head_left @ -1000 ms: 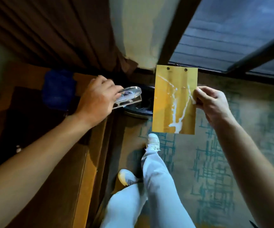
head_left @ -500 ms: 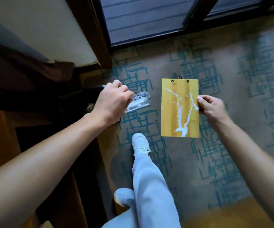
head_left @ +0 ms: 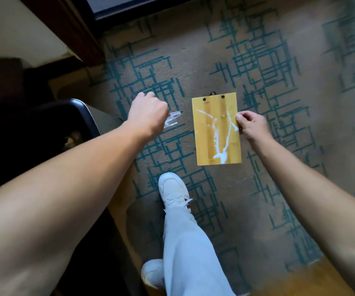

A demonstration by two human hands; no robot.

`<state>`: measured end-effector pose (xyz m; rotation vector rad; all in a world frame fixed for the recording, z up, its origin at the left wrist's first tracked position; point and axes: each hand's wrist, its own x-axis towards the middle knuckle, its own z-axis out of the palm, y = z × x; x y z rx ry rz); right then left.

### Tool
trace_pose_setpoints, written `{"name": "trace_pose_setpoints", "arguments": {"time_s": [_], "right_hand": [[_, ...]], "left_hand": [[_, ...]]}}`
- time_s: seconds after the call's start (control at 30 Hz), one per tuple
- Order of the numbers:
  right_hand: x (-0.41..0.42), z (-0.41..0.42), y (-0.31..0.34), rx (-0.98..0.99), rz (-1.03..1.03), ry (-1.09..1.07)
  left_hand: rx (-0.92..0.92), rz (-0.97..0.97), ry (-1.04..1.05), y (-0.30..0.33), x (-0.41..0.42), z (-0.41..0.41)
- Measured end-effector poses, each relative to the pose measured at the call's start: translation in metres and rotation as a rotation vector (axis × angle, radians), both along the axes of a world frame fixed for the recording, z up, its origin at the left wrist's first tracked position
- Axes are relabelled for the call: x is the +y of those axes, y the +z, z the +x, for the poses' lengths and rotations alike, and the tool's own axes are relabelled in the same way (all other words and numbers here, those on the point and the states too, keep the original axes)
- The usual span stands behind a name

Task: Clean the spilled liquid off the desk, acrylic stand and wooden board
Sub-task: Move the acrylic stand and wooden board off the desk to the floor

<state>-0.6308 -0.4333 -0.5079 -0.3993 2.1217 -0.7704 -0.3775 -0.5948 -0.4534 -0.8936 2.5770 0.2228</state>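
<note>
My right hand (head_left: pixel 251 126) pinches the right edge of a yellow wooden board (head_left: pixel 209 146), held upright in the air above the carpet. White liquid runs in branching streaks down the board's face and pools near its lower edge. My left hand (head_left: pixel 147 113) grips a clear acrylic stand (head_left: pixel 172 121), which sticks out to the right of my fist with white smears on it. Both objects hang side by side at about the same height, a short gap apart. The desk is not in view.
Below is beige carpet (head_left: pixel 257 60) with a teal line pattern. A black-rimmed bin (head_left: pixel 82 112) stands at the left under my left arm. My leg in light trousers and a white shoe (head_left: pixel 173 191) steps forward. A dark door frame (head_left: pixel 74 28) and a glass door lie ahead.
The view has swung right and away from the desk, over the carpet. Both hands carry the stand and the board along; the desk and the blue object have dropped out of view.
</note>
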Motion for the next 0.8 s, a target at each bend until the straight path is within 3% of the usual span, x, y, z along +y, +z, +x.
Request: {"name": "trace_pose_setpoints", "arguments": {"time_s": [0.2, 0.8], "right_hand": [[-0.023, 0.004, -0.066, 0.123, 0.024, 0.006], [-0.052, -0.01, -0.156, 0.112, 0.014, 0.131]], "left_hand": [[-0.038, 0.022, 0.074, -0.043, -0.01, -0.007], [-0.107, 0.078, 0.079, -0.088, -0.027, -0.034]]}}
